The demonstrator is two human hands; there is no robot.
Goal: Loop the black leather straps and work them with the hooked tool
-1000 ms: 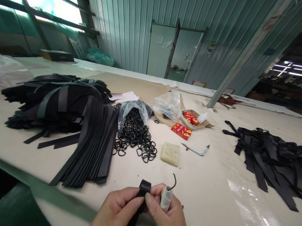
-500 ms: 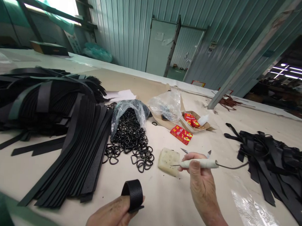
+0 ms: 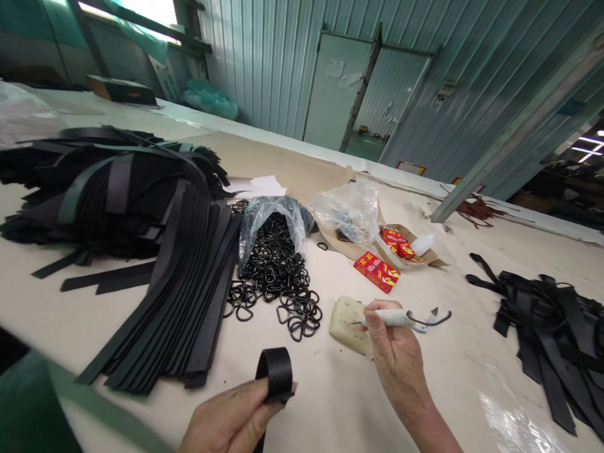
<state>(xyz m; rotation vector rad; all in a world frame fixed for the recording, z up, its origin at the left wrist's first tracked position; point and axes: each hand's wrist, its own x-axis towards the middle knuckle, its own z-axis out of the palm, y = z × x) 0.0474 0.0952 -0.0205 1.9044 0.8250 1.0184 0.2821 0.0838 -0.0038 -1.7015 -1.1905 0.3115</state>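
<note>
My left hand (image 3: 228,417) is closed on a black strap (image 3: 278,372), whose end is bent into a loop above my fingertips. My right hand (image 3: 399,361) grips a white-handled tool (image 3: 395,317) with a thin metal tip pointing left and a dark cord curling from its back end. The tip is at a pale yellow block (image 3: 348,325); whether it touches is unclear. Left of the block, black D-rings (image 3: 275,259) spill from a clear plastic bag. A fanned stack of black straps (image 3: 178,301) lies left of the rings.
Behind the block is a red box (image 3: 377,272), near an open carton (image 3: 425,258) with more red packs. A blade (image 3: 432,317) lies just beyond my right hand. More black straps (image 3: 552,331) are piled at the right. A metal post (image 3: 517,122) rises from the table's far side.
The view has shifted, moving the table items rightward. My right hand and the tool are closer to the block, and the cord now curls up short. My left hand still holds the looped strap.
</note>
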